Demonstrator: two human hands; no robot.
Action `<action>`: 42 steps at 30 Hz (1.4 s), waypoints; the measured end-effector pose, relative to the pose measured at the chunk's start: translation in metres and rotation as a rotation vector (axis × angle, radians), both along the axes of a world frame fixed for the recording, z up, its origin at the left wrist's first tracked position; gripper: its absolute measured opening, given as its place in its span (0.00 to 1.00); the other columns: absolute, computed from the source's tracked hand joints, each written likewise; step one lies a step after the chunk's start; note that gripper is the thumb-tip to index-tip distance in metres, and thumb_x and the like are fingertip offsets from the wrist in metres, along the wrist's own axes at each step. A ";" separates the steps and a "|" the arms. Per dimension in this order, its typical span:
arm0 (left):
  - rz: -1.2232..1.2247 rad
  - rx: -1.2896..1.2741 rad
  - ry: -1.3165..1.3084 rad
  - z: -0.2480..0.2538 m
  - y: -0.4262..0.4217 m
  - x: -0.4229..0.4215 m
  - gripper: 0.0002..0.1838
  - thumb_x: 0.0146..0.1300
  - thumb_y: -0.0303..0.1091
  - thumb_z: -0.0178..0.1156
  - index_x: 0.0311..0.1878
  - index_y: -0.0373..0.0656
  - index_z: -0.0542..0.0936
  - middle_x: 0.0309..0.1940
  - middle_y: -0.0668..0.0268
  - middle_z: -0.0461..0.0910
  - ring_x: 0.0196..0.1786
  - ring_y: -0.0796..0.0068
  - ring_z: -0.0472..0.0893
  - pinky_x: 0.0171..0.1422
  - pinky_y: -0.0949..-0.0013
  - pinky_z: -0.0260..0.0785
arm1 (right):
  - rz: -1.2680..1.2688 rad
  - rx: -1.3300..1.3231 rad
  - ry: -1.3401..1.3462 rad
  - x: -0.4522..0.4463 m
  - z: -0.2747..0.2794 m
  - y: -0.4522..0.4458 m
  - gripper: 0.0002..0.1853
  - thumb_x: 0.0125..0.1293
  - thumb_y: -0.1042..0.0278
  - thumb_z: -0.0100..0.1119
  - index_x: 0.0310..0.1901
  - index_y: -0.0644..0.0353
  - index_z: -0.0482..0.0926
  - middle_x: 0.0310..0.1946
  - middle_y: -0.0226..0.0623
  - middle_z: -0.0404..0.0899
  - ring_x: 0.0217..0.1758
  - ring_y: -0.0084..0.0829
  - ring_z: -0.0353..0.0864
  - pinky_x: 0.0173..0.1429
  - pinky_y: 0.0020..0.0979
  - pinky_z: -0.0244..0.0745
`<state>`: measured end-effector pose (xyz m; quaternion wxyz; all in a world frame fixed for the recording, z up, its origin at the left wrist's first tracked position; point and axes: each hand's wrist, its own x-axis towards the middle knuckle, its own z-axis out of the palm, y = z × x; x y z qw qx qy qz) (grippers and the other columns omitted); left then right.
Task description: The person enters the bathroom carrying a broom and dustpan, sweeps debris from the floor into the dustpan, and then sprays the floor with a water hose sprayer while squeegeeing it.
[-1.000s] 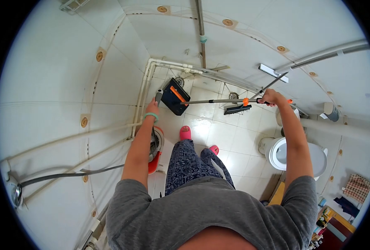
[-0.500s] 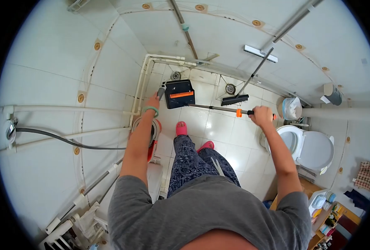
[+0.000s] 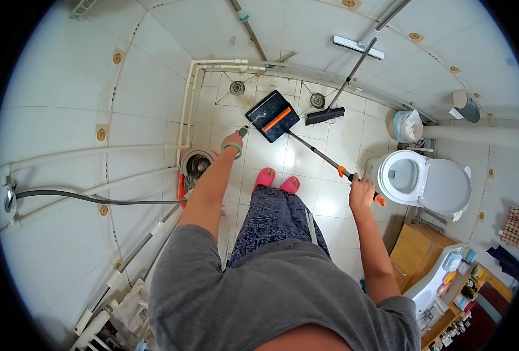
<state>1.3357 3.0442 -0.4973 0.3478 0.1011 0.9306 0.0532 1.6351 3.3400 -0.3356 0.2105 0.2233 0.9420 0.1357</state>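
My right hand [image 3: 362, 192] is wrapped round the long pole of a black dustpan [image 3: 261, 112], near the pole's orange-tipped end. The dustpan has an orange strip and small pale bits in it, and sits low over the tiled floor. My left hand [image 3: 232, 140], with a green band at the wrist, is closed round a short dark grey handle [image 3: 243, 131] just left of the dustpan. What the handle belongs to is hidden. Right of the dustpan, a black broom head [image 3: 325, 116] rests on the floor, its pole leaning toward the wall.
Two floor drains [image 3: 237, 88] lie by the far wall. A toilet [image 3: 403, 175] with its lid raised and a lined bin [image 3: 408, 126] stand at the right. An orange-rimmed spin bucket [image 3: 196, 167] is at the left. Below the toilet is a wooden cabinet [image 3: 417, 254].
The dustpan has turned and moved right, its pole now slanting down toward me. My right hand has come lower and nearer. My left hand has moved right with the grey handle. The view has shifted.
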 end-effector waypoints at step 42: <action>-0.043 -0.119 -0.071 -0.058 0.011 -0.042 0.15 0.59 0.34 0.44 0.45 0.42 0.76 0.45 0.55 0.75 0.49 0.59 0.75 0.50 0.62 0.68 | -0.397 -0.373 -0.114 0.058 0.023 0.009 0.17 0.54 0.56 0.54 0.45 0.50 0.73 0.30 0.40 0.78 0.35 0.41 0.77 0.38 0.40 0.72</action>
